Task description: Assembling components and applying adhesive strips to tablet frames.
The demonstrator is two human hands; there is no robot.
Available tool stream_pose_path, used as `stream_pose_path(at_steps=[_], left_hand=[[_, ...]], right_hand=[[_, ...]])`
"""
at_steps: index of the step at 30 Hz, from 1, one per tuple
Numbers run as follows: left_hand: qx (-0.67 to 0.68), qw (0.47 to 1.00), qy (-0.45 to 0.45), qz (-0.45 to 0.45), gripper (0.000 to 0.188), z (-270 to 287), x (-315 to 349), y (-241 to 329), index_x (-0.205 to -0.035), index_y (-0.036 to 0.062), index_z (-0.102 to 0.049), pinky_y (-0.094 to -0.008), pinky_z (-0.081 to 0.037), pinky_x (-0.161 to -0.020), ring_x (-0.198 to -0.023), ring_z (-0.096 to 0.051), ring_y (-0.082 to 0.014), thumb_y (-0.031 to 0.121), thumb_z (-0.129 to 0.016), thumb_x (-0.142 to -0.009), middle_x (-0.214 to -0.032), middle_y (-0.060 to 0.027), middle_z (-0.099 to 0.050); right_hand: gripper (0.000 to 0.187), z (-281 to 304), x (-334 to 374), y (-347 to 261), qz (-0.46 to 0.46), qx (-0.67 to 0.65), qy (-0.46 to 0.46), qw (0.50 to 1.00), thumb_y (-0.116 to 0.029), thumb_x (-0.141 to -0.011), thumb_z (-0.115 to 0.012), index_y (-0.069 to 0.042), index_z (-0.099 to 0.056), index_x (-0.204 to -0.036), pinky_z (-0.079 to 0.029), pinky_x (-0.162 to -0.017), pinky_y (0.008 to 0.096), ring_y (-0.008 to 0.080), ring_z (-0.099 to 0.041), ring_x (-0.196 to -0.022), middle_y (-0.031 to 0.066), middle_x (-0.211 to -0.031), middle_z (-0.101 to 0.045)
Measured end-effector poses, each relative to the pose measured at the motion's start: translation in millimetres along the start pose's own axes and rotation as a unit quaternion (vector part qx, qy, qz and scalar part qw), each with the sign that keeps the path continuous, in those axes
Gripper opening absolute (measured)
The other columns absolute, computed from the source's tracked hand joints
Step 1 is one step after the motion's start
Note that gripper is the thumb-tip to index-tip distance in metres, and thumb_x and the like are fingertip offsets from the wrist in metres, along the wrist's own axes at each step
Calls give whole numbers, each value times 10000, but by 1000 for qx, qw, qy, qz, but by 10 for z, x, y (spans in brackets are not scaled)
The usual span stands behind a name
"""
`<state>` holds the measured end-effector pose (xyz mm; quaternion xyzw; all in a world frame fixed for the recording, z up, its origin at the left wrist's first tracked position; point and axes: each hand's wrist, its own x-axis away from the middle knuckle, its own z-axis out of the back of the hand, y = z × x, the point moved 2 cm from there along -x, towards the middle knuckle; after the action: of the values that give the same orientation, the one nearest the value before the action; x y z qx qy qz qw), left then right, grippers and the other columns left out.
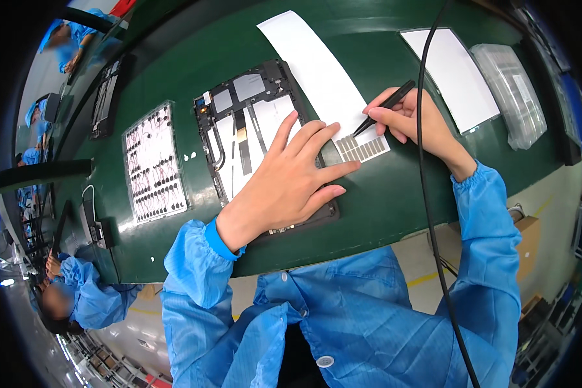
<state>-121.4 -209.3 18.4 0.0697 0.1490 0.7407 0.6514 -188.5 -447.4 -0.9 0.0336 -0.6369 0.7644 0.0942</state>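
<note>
My right hand (423,119) grips a pair of black tweezers (396,97) like a pen. Their tips point down at the small grey rectangular stickers (363,151), set in rows on the near end of a long white sheet (313,68). With its fingers spread, my left hand (281,174) lies over an opened electronic device (248,85) with a black frame and white panels inside. The fingertips of that hand reach the left edge of the sheet, and the palm hides part of the device.
Left of the device lies a clear tray (154,165) of small black parts with wires. To the right are a white sheet-covered panel (451,81) and clear plastic trays (511,97). A black cable (423,161) hangs across the view. Co-workers in blue (94,294) sit at left.
</note>
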Motion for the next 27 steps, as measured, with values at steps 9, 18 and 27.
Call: stream_pose_path(at_steps=[9,18,27], left_hand=[[-4,1000,-7,-16,389,12,78,77,-1325,260,-648,-638,-142,-1192,-1370,-403,-361,372,-578,-960,-1464,-174,-458],[-27,957,276,88,493,572,431,-973,-1358,64,-580,-451,-432,-1031,-1168,-559,-359,194,-668,-891,-1326,-164,-600],[5,950,215,228,654,427,814,-1164,-1324,5,-571,-423,-475,-870,-982,-598,-334,418,-743,-847,-1060,-155,-636]], right_hand=[[221,96,-136,52,26,-117,74,990,-242,-1008,-626,-39,-698,-1060,-350,-503,194,36,-507,-585,-19,-741,-621],[291,78,-195,174,48,-163,110,979,-280,-1033,-584,-15,-668,-1121,-335,-523,196,25,-479,-604,-11,-799,-606],[308,-1025,-1161,-551,121,-79,-7,989,-280,-988,-663,21,-629,-1045,-521,-589,237,131,-659,-676,115,-849,-691]])
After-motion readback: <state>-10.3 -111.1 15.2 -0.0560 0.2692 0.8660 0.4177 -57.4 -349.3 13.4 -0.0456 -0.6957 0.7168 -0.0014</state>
